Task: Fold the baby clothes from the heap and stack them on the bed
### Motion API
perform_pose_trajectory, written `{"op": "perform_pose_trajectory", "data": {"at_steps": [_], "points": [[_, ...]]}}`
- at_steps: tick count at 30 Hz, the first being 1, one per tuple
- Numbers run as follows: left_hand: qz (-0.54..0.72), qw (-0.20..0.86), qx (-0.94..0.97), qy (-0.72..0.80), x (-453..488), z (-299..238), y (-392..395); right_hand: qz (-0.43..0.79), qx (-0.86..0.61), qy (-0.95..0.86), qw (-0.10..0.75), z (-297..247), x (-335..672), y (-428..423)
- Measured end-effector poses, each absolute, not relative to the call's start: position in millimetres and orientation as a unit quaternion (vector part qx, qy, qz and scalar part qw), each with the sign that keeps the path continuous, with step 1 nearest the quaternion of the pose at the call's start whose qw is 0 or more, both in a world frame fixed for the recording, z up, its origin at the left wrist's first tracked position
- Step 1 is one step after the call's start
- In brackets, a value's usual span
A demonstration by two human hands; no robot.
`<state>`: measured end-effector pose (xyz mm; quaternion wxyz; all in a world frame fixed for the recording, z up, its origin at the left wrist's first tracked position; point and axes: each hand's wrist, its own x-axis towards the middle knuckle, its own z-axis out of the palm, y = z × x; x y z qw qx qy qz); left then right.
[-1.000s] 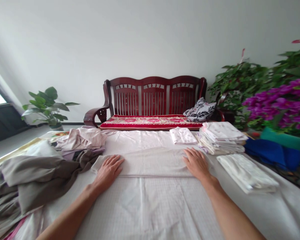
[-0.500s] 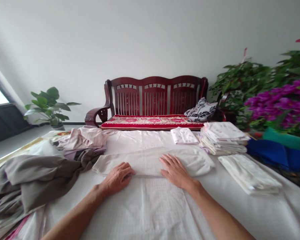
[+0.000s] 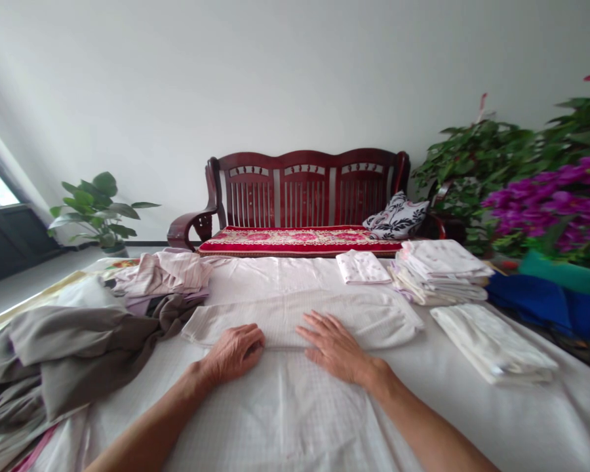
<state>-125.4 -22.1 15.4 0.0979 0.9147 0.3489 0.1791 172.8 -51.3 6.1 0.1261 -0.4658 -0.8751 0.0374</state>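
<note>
A long folded white cloth [image 3: 373,318] lies across the middle of the cloth-covered table [image 3: 295,419]. My left hand [image 3: 236,351] rests on its near edge, fingers curled down against the fabric. My right hand [image 3: 332,344] lies flat on the same cloth just right of the left hand, fingers stretched out and apart. The two hands are close together near the cloth's middle.
A heap of grey and striped clothes [image 3: 78,341] fills the left. A stack of folded white cloths [image 3: 440,269], a small folded piece [image 3: 362,267] and another folded cloth [image 3: 494,344] sit right. Blue fabric [image 3: 545,301], flowering plants [image 3: 550,196] and a wooden bench [image 3: 299,203] stand beyond.
Both hands slid inward along the folded cloth, from its two ends towards its middle. My right hand moved left the most. The left fingers curled.
</note>
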Motion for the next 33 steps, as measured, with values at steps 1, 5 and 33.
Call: {"op": "perform_pose_trajectory", "data": {"at_steps": [1,5,33], "points": [[0.178,0.103,0.914,0.350,-124.7,16.4,-22.4,0.051,-0.453,-0.881,0.122,6.1,170.4,-52.3],[0.174,0.109,0.913,0.353,-123.8,16.8,-22.4,0.096,-0.437,-0.883,0.139,9.6,172.5,-48.4],[0.215,0.099,0.860,0.452,-123.3,2.8,-13.3,-0.092,-0.711,-0.675,0.174,4.7,279.9,-9.8]]}}
